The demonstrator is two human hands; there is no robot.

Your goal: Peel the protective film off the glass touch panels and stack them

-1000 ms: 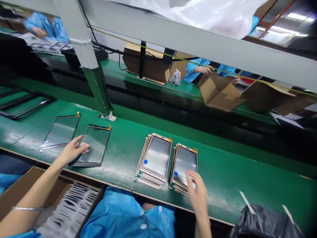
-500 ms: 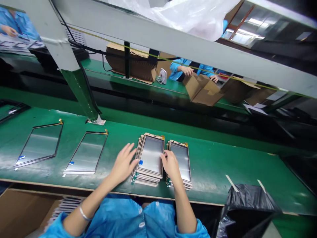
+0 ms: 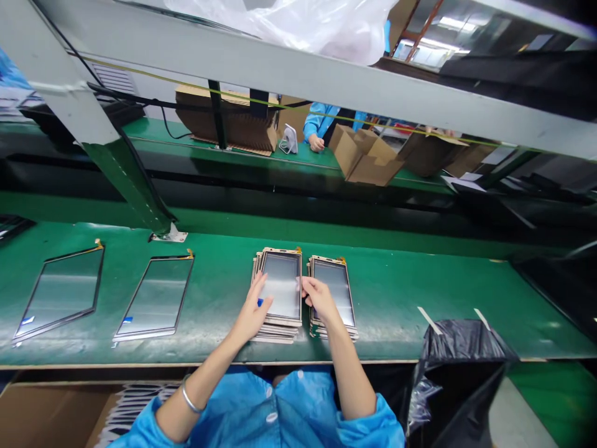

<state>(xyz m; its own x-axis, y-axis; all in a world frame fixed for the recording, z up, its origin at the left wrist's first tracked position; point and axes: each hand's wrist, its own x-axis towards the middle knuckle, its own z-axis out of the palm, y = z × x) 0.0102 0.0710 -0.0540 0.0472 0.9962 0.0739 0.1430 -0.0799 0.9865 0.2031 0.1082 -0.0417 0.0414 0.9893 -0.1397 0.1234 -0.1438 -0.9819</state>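
Two stacks of gold-framed glass panels lie side by side on the green belt [image 3: 401, 292] in front of me. My left hand [image 3: 252, 309] rests with its fingers stretched along the left edge of the left stack [image 3: 282, 283], by a small blue tab. My right hand [image 3: 319, 299] sits at the gap between the stacks. Its fingers are curled, and its thumb and fingertips pinch the right edge of the left stack's top panel. Its palm partly covers the right stack [image 3: 336, 280].
Two single dark-framed panels [image 3: 156, 295] [image 3: 60, 289] lie flat further left on the belt. A grey-green post [image 3: 125, 180] stands behind them. A black plastic bag [image 3: 459, 348] hangs at the right edge, a cardboard box [image 3: 41, 410] sits at lower left. Across the line a co-worker's sleeve [image 3: 317, 121] shows beside open cartons [image 3: 366, 155].
My left hand left the single panel at the left and came to the left stack. My right hand moved from the right stack's near end to the gap between the stacks.
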